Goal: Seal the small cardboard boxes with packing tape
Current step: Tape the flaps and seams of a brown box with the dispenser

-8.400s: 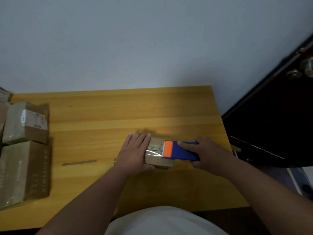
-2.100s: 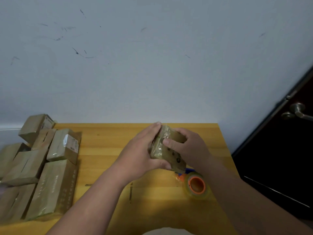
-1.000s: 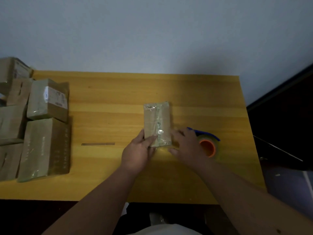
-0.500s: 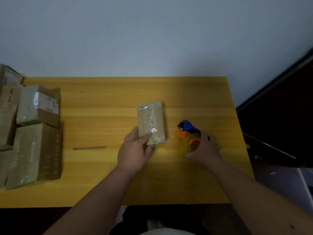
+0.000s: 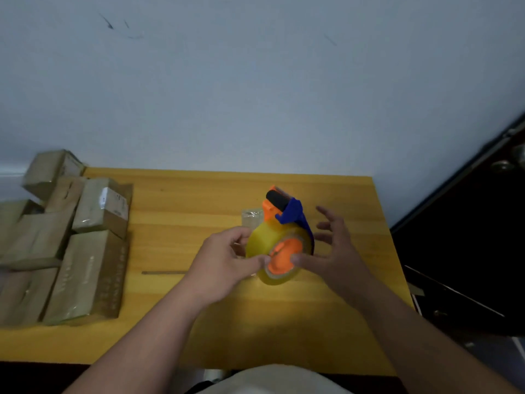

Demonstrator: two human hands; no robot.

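You have lifted the tape gun [image 5: 279, 240] off the bench [image 5: 181, 245] and brought it up between both hands, where half a second ago your right hand was only reaching it beside the box. Your left hand [image 5: 227, 260] has let go of the box and now pinches at the roll's near edge with thumb and curled fingers, as if hunting for the loose tape end. Your right hand [image 5: 332, 248] is spread wide, thumb tip against the orange hub, fingers fanned behind the blue frame; whether those fingers actually bear on the frame is hard to tell.

The box [image 5: 251, 218] you were taping lies on the bench, almost wholly hidden behind the gun; only its far, tape-shiny end shows. It looks already wrapped lengthwise, so this pause probably means you are readying tape for another strip.

The gun seems held lightly, mostly by your left pinch and your right thumb, so get a proper hold on the handle before pulling tape. Mind the cutter near the black roller [image 5: 277, 201] at the top.

A stack of boxes [image 5: 71, 237] sits at the bench's left end, well apart from your work. From here you cannot tell which of them are sealed.
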